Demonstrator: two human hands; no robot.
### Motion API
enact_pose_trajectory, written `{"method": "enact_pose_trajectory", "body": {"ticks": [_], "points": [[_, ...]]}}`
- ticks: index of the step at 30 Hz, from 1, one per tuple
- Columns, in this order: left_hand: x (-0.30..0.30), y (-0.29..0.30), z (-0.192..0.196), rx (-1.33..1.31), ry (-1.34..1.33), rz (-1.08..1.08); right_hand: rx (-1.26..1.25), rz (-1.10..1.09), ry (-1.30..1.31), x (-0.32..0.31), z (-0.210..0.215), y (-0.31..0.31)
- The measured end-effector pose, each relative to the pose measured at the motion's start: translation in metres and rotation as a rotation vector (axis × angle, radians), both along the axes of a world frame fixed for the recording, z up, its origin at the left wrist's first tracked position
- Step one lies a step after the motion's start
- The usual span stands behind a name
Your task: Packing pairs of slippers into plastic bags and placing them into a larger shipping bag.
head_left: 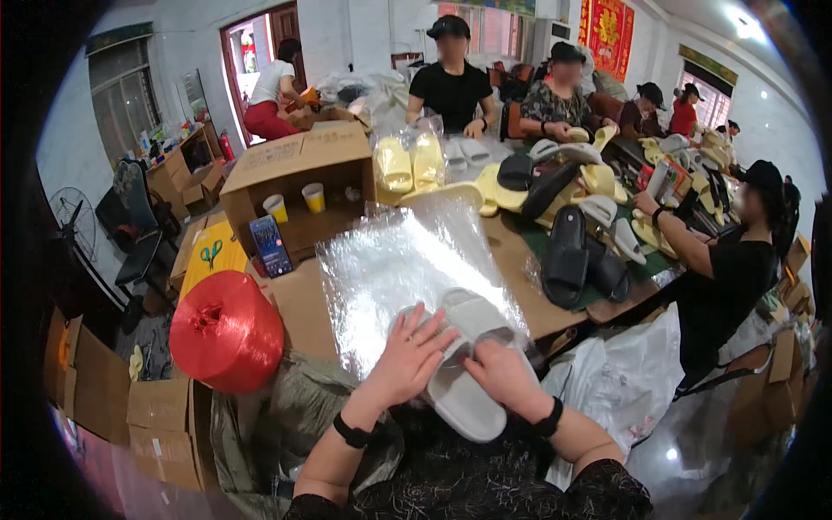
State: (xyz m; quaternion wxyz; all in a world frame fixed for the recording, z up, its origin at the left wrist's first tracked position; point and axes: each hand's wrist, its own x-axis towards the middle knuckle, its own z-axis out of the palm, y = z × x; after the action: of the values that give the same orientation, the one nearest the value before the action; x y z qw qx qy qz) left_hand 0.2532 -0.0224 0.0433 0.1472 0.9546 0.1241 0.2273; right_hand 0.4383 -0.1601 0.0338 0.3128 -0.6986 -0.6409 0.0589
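We see both hands on a pair of pale grey slippers point(464, 364) lying at the near edge of the counter point(299, 303), half inside a clear plastic bag point(407, 260) spread flat before us. Our left hand point(407, 355) rests on the left slipper with its fingers point(433, 334) spread and pressing down, not clenched. Our right hand point(503, 373) lies over the other slipper, its fingers curled loosely against the strap; we cannot tell whether they truly grip it. A red spool of twine point(227, 331) stands just left of us, near an open cardboard box point(299, 169) holding two yellow cups point(295, 204). Black and yellow slippers point(572, 217) crowd the counter beyond.
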Motion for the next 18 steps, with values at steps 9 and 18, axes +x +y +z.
{"method": "enact_pose_trajectory", "body": {"ticks": [9,18], "points": [[-0.018,0.002,0.03,-0.118,-0.063,-0.108,0.464,0.017,-0.298,0.008,-0.036,0.146],[-0.042,0.049,-0.021,-0.175,-0.215,0.108,0.378,-0.017,-0.099,-0.034,-0.043,0.107]]}}
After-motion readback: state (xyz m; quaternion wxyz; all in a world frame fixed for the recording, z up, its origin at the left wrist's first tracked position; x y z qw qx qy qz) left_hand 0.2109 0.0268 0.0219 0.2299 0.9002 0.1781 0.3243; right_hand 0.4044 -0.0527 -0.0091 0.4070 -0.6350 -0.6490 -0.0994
